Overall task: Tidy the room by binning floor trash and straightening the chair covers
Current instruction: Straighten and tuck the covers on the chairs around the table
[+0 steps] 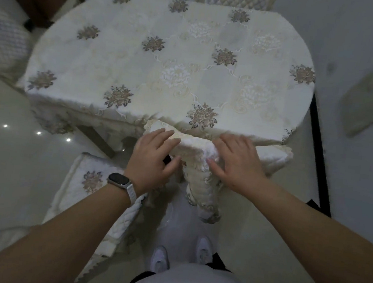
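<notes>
Under left hand (153, 160), right hand (238, 166): chair cover (201, 187)

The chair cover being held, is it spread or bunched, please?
Bunched: the chair cover is rolled, held by left hand and right hand, flap hanging.

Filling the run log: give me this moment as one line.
step: straightening chair cover | left hand: grips its fold | right hand: grips same fold | cover state: bunched, hanging at near table edge

A cloth-covered table (167, 57) stands on a glossy pale floor (3, 167).
</notes>
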Motion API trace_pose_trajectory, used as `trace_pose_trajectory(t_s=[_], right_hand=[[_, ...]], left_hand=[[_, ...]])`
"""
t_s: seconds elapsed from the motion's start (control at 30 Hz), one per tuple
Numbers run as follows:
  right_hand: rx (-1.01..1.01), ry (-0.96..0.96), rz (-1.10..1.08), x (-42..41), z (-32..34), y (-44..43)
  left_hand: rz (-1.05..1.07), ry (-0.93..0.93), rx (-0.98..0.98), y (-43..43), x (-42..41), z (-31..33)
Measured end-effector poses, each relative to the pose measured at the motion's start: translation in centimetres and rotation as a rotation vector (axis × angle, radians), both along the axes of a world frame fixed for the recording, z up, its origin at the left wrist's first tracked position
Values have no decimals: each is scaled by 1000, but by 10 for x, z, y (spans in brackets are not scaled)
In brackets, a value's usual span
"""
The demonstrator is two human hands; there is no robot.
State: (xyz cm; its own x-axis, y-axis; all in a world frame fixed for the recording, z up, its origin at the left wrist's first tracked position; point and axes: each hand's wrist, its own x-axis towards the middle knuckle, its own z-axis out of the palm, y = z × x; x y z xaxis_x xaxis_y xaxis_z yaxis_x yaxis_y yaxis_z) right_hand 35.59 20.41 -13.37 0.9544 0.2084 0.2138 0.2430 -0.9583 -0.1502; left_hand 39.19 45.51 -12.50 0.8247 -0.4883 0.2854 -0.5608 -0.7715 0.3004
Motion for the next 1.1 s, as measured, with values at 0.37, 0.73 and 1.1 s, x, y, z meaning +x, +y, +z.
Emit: trace_pose_trajectory(t_s=[0.37, 0.73, 1.1], right_hand=[[-49, -42, 482, 13, 13, 66], [26, -129, 801, -56, 43, 185], [36, -110, 995, -215, 61, 327]], left_hand=[[408, -100, 152, 63, -97, 13], [790, -95, 176, 147, -239, 31], [1052, -126, 151, 250, -439, 45]])
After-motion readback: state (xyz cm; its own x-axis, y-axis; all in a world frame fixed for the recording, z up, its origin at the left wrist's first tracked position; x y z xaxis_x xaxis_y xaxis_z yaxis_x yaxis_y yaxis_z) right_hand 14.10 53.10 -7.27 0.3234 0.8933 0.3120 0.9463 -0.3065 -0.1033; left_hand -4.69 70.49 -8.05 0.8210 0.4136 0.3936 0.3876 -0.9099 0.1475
